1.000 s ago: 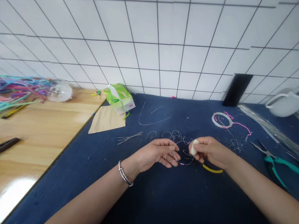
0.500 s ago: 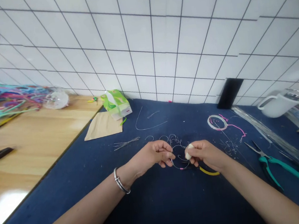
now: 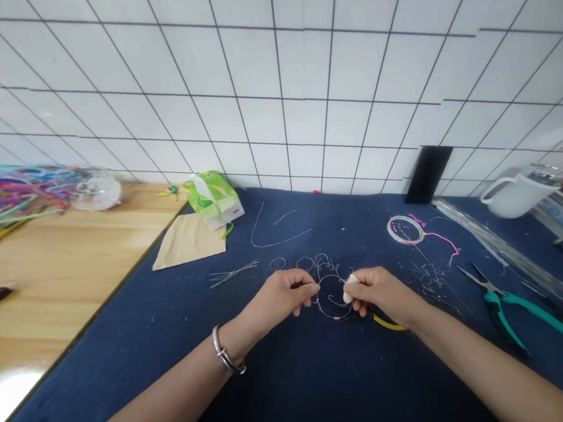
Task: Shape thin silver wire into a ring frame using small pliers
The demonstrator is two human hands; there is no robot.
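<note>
A thin wire ring with small pink wraps at its lower edge is held up between my hands. My left hand, wearing a silver bangle on the wrist, pinches the ring's left side with thumb and index finger. Closed at the ring's right side is my right hand. A white, smooth piece shows at its fingertips; whether it is held or worn on a finger I cannot tell. Curled wire pieces lie just behind the ring. A yellow-handled tool rests partly under my right hand.
Teal-handled pliers lie at the right, near wire bundles and a white mug. A white coil with pink cord sits behind. Straight wires, a beige pouch and a green tissue pack are at left.
The view has shifted slightly, so most things sit a little further left. My left thumb and index finger have straightened into a pinch at the ring's left side; the right hand's grip looks alike.
</note>
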